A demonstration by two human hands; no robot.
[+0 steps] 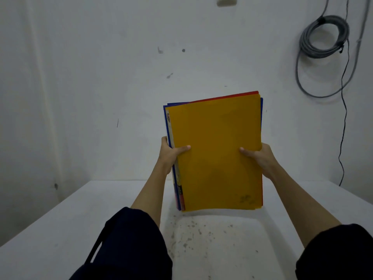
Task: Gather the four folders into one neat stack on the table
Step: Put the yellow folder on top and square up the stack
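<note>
A bundle of folders stands upright on its lower edge on the white table (60, 229), held between both hands. The yellow folder (216, 158) faces me at the front. Behind it, a red folder's edge (228, 96) shows along the top and a blue folder's edge (261, 110) shows at the top left and right side. My left hand (170, 156) grips the left, spine side with its thumb on the yellow cover. My right hand (260, 156) grips the right side, thumb on the cover too. The folders are slightly out of line at the top.
A white wall rises right behind the table. A coiled grey cable (323, 37) hangs on the wall at the upper right, with a thin black wire (343, 118) running down from it. The table surface in front of the folders is speckled with dark marks (201, 239).
</note>
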